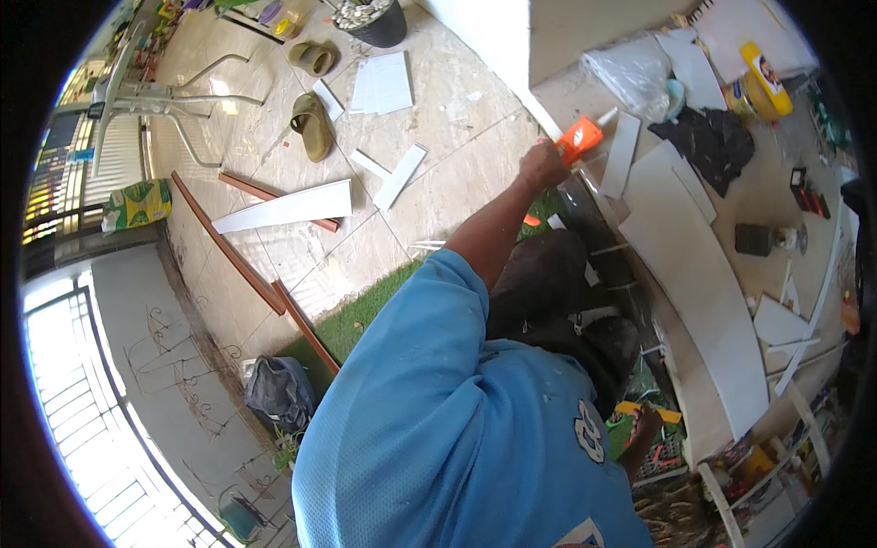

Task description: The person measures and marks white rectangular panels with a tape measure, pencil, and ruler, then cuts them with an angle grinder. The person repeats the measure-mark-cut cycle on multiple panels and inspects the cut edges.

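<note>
My left hand [545,166] is stretched out toward the ledge, closed around a bright orange object [580,139] with a pale tip. Its exact kind does not show. Beside it lies a narrow white strip [621,153]. My right hand [645,427] is low at my right side, closed at a yellow bar-shaped thing [660,413] that I cannot name. Below that hand is a dark crate or grid [662,457], partly hidden. A long white panel [699,301] lies on the ledge in front of me.
White offcuts [400,176], a tapered white board [288,206] and brown strips [224,242] lie on the tiles at left. Green clogs [311,126] and a potted plant [376,23] are beyond. Black plastic [711,146] and a yellow-lidded jar [756,96] are on the ledge.
</note>
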